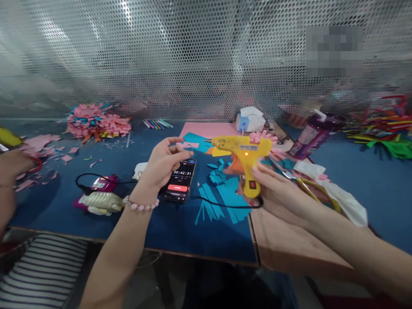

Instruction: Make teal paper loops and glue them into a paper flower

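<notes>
In my right hand [273,189] is a yellow hot glue gun [241,148], its light glowing orange and its nozzle pointing left. My left hand [164,165] is raised just left of the nozzle with thumb and fingertips pinched; whatever sits between them, if anything, is too small to make out. Below that hand lies a phone [180,180] with a running timer on its screen. Under the glue gun are cut blue paper strips [231,199] and a blue paper flower [217,174]. The gun's black cord [225,206] runs left across the table.
Pink and blue paper flowers [93,122] are heaped at the back left. A tissue box [249,120] and a purple tumbler [317,133] stand at the back right. A power strip [103,201] lies left. Another person's hand [16,167] holds red-handled scissors at the far left.
</notes>
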The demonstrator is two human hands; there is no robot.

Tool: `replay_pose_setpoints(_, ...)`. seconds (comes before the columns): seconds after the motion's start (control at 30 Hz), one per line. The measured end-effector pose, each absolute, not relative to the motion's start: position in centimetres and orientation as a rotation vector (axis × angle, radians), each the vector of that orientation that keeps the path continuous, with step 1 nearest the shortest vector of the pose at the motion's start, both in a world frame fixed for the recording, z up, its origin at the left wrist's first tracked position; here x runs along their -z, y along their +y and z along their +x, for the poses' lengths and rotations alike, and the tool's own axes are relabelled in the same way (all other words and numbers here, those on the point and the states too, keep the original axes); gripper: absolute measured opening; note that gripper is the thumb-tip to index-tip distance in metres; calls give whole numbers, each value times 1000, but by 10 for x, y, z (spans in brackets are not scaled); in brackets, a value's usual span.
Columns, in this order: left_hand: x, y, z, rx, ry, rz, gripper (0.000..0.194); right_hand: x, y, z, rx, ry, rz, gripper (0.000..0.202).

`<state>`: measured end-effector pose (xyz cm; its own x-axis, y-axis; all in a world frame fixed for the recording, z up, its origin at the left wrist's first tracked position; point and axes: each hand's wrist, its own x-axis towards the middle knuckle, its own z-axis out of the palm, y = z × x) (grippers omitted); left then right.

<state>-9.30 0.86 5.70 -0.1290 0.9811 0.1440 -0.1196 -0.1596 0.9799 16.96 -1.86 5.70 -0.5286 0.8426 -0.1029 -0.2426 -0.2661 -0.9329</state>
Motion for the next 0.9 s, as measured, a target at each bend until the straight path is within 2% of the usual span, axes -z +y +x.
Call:
replay_pose_setpoints(0.17,-63,-1,-83,-1307,1154,1281,39,-41,-34,190,-1874,-1344,-792,30)
replay_pose_setpoints(0.3,-64,-5,-79,-1261,1187,1304,37,-36,-33,196,-1631,-1487,-852,17)
replay_pose_setpoints(0.43,-61,-11,-67,-1139,1136,1318,38,-34,-30,189,-1418,-1381,-992,19)
replay_pose_setpoints(0.63,-54,-24,-34,-875,1016,1325,42,-35,-35,167,-1418,-1298,-1047,35)
replay_pose_setpoints(0.9,-43,-30,-21,-853,957,1271,41,-34,-41,160,-1486,-1202,-1115,37)
